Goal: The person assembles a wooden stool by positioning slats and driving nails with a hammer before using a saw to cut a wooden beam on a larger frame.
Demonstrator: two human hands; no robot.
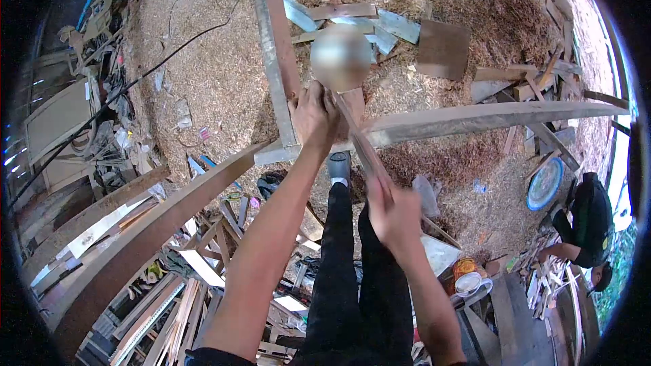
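My right hand (395,217), smeared by motion, is wrapped around the lower end of a long narrow wooden piece (366,152). The piece slants up and left, and its upper end meets my left hand (316,110). My left hand is closed with its fingers curled; what it grips is hidden. Just beside it are an upright wooden beam (274,51) and a short flat board (353,106). Below, the upright beam meets a crosswise beam (475,120) that runs to the right. A blurred round patch (342,56) covers what lies above my hands.
Sawdust and shavings cover the ground. A long curved beam (156,234) runs along the lower left above scrap wood. A black cable (176,54) crosses the upper left. A square board (443,50) and a round blue-rimmed disc (544,184) lie rightward. Another person (588,227) is at far right.
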